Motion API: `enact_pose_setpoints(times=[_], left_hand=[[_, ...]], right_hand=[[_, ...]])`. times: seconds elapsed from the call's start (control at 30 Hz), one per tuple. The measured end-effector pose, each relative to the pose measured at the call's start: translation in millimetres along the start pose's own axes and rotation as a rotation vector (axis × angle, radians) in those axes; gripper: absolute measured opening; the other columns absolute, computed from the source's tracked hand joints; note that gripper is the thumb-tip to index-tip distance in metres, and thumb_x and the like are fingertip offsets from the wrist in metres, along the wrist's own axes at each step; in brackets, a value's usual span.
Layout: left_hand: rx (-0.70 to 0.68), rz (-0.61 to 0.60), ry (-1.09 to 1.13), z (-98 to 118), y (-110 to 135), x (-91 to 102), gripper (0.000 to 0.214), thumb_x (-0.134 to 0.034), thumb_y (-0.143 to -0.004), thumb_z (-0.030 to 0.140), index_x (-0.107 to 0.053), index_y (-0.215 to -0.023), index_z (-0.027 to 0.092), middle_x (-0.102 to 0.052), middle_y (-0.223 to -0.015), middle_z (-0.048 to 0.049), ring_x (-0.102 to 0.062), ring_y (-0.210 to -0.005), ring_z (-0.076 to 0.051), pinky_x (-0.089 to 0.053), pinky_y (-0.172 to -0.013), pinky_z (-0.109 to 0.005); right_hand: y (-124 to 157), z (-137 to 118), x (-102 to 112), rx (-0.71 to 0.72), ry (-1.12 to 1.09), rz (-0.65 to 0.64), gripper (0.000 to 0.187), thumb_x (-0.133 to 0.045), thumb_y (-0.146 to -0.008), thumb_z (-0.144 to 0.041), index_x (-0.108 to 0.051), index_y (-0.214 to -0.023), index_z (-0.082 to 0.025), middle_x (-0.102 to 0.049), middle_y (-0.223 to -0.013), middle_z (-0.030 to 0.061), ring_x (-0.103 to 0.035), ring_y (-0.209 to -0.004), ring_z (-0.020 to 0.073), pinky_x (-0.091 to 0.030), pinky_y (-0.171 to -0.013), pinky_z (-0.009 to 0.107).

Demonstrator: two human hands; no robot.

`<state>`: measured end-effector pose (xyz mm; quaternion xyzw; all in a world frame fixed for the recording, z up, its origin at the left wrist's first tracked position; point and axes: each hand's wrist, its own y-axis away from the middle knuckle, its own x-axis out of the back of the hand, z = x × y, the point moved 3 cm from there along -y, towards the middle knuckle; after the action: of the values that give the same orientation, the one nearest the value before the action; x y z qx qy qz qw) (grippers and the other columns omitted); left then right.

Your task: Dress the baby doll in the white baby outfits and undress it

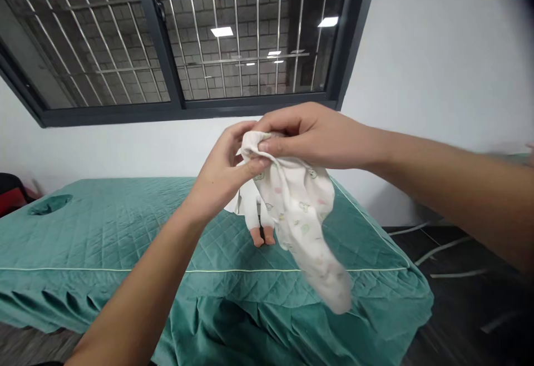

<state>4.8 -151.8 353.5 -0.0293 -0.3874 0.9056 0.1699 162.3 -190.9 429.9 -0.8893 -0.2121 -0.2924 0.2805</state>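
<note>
Both hands hold a small white baby garment (298,202) printed with little green and pink figures, raised in front of me. My left hand (231,168) pinches its gathered upper edge from the left, thumb in front. From the right, my right hand (306,135) grips the same edge with thumb and fingers. A narrow, sleeve- or leg-like end of the cloth dangles down to the right, a bit blurred. Behind it a doll (254,210) in white clothes lies on the green bed (125,232), its bare feet toward me. My hands and the garment hide the doll's upper body.
The bed has a quilted green cover with a ruffled skirt and a round hole (50,204) at its left end. A barred window (246,38) is set in the white wall (434,65) behind. A red and black object (12,193) stands at the far left.
</note>
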Motion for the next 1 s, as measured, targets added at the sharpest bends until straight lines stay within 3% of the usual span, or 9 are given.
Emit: enact_pose_setpoints(times=[0.1, 0.17, 0.33, 0.5, 0.57, 0.67, 0.77, 0.9, 1.0], left_hand=[[0.108, -0.087, 0.002, -2.0, -2.4, 1.7, 0.026, -0.080, -0.076, 0.032, -0.067, -0.095, 0.020, -0.070, -0.094, -0.0044, -0.068, -0.095, -0.024, -0.056, -0.078, -0.034], [0.157, -0.061, 0.018, -4.1, -1.3, 6.1, 0.022, -0.082, -0.074, 0.031, -0.065, -0.080, 0.020, -0.064, -0.076, -0.0012, -0.066, -0.082, -0.021, -0.053, -0.069, -0.031], [0.240, -0.003, 0.099, -13.7, -2.5, 13.4, 0.027, -0.081, -0.075, 0.032, -0.057, -0.069, 0.021, -0.052, -0.059, 0.0027, -0.057, -0.058, -0.014, -0.044, -0.051, -0.024], [0.418, -0.532, 0.046, -28.2, -6.3, 12.9, 0.026, -0.083, -0.072, 0.032, -0.072, -0.093, 0.020, -0.072, -0.083, -0.0038, -0.069, -0.075, -0.019, -0.054, -0.061, -0.027], [0.469, -0.628, -0.014, -35.1, -7.2, 16.7, 0.028, -0.081, -0.074, 0.034, -0.075, -0.097, 0.019, -0.074, -0.089, -0.0053, -0.069, -0.079, -0.020, -0.055, -0.065, -0.028], [0.414, -0.528, -0.083, -39.1, -11.3, 18.0, 0.023, -0.077, -0.078, 0.038, -0.074, -0.090, 0.017, -0.072, -0.084, -0.0039, -0.065, -0.072, -0.016, -0.050, -0.062, -0.025], [0.300, -0.355, -0.183, -36.8, -15.2, 11.7, 0.016, -0.073, -0.080, 0.032, -0.069, -0.077, 0.017, -0.066, -0.074, -0.0003, -0.058, -0.066, -0.012, -0.044, -0.059, -0.023], [0.294, -0.173, -0.078, -41.0, -17.5, 5.4, 0.016, -0.073, -0.080, 0.030, -0.065, -0.073, 0.018, -0.061, -0.068, 0.0011, -0.057, -0.062, -0.012, -0.045, -0.059, -0.025], [0.394, -0.203, 0.211, -54.2, -13.9, -0.8, 0.029, -0.076, -0.081, 0.044, -0.071, -0.094, 0.018, -0.071, -0.082, -0.0049, -0.069, -0.078, -0.021, -0.055, -0.076, -0.034]], right_hand=[[-0.3, -7.9, 9.2, 0.052, 0.102, -0.030, 0.012, -0.070, -0.088, -0.028, -0.077, -0.090, -0.018, -0.070, -0.083, -0.0011, -0.063, -0.076, 0.0111, -0.044, -0.062, 0.020], [0.8, -1.5, 16.5, 0.011, 0.133, -0.008, 0.013, -0.075, -0.084, -0.030, -0.077, -0.088, -0.018, -0.069, -0.078, -0.0012, -0.062, -0.070, 0.0108, -0.042, -0.057, 0.020], [2.6, 45.7, 12.0, -0.195, 0.096, -0.065, 0.026, -0.089, -0.069, -0.035, -0.069, -0.067, -0.019, -0.056, -0.058, -0.0044, -0.052, -0.053, 0.0082, -0.034, -0.048, 0.022], [2.1, 79.8, 14.3, -0.122, -0.116, 0.168, 0.040, -0.079, -0.076, -0.058, -0.066, -0.069, -0.022, -0.061, -0.062, -0.0015, -0.053, -0.056, 0.0113, -0.036, -0.050, 0.025], [3.3, 86.5, 16.9, -0.120, -0.118, 0.181, 0.044, -0.077, -0.077, -0.060, -0.062, -0.063, -0.022, -0.056, -0.057, -0.0022, -0.050, -0.054, 0.0107, -0.034, -0.050, 0.025], [6.1, 92.5, 5.9, -0.171, -0.016, 0.000, 0.037, -0.081, -0.075, -0.053, -0.067, -0.065, -0.021, -0.056, -0.056, -0.0027, -0.049, -0.053, 0.0105, -0.034, -0.050, 0.025], [8.1, 92.1, -13.4, -0.158, -0.005, -0.089, 0.027, -0.083, -0.073, -0.045, -0.076, -0.086, -0.022, -0.072, -0.078, 0.0001, -0.063, -0.069, 0.0162, -0.044, -0.059, 0.025], [5.1, 88.2, -24.1, -0.149, -0.125, 0.002, 0.031, -0.077, -0.079, -0.050, -0.077, -0.087, -0.020, -0.075, -0.083, 0.0027, -0.067, -0.075, 0.0195, -0.049, -0.064, 0.028], [0.6, 86.2, -20.3, -0.113, -0.263, 0.115, 0.036, -0.078, -0.078, -0.054, -0.075, -0.089, -0.020, -0.074, -0.085, 0.0038, -0.068, -0.079, 0.0200, -0.051, -0.066, 0.029]])
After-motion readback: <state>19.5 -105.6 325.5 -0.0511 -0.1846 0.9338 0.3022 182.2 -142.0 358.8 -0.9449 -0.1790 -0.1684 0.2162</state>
